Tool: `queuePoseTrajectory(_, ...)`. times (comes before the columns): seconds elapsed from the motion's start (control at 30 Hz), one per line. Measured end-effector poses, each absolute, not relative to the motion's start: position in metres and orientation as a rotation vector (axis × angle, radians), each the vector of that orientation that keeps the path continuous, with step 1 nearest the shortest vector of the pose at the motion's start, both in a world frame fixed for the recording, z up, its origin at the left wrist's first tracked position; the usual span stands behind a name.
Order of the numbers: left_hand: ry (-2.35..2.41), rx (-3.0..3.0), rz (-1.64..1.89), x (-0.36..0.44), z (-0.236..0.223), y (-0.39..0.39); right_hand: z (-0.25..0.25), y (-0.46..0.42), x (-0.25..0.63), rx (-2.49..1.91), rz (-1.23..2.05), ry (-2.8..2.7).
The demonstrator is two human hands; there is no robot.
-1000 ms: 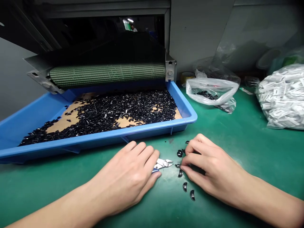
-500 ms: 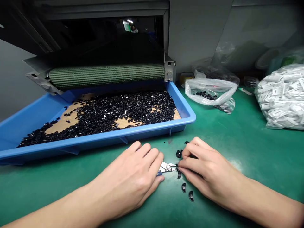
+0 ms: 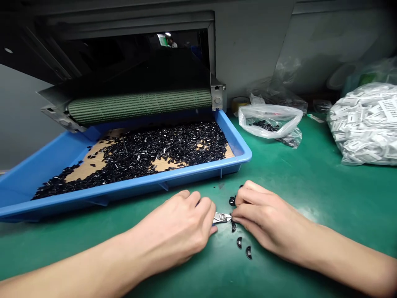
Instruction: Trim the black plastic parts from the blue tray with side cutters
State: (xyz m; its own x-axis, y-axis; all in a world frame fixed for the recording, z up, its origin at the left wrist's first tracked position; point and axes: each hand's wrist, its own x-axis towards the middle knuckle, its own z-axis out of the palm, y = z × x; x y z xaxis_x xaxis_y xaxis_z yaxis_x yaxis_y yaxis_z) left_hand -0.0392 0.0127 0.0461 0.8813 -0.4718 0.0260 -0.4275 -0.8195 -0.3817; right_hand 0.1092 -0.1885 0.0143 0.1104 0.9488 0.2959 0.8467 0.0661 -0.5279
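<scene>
My left hand (image 3: 189, 223) is wrapped round a pair of nippers (image 3: 222, 217), whose silver jaws point right and look closed. My right hand (image 3: 260, 211) pinches a small black plastic part at the tips of the jaws; the fingers hide most of it. Just below the fingertips a black half-round piece (image 3: 233, 226) shows, and two more lie farther down, a crescent piece (image 3: 239, 243) and another crescent piece (image 3: 248, 252). A round black piece (image 3: 232, 201) rests on the table beside my right fingers.
A blue tray (image 3: 173, 177) holds many small black parts under a green conveyor belt (image 3: 142, 105). Behind my right hand stands an open clear bag (image 3: 287, 127) with black parts. A full bag of white parts (image 3: 366, 124) sits on the green table (image 3: 335, 198) at right.
The jaws of the nippers have closed at my right fingertips. Both hands stay almost in place, while the whole view has shifted slightly.
</scene>
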Motion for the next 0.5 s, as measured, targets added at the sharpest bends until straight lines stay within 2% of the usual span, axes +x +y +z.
queuePoseTrajectory(0.23, 0.538, -2.86, -0.185, -0.055, 0.042, 0.009, 0.025, -0.198, 0.125, -1.889, 0.053, -1.576)
queuePoseTrajectory(0.5, 0.395, -2.916, -0.184, -0.061, 0.03, 0.012, 0.013, -0.192, 0.12, -1.97, 0.095, -1.66)
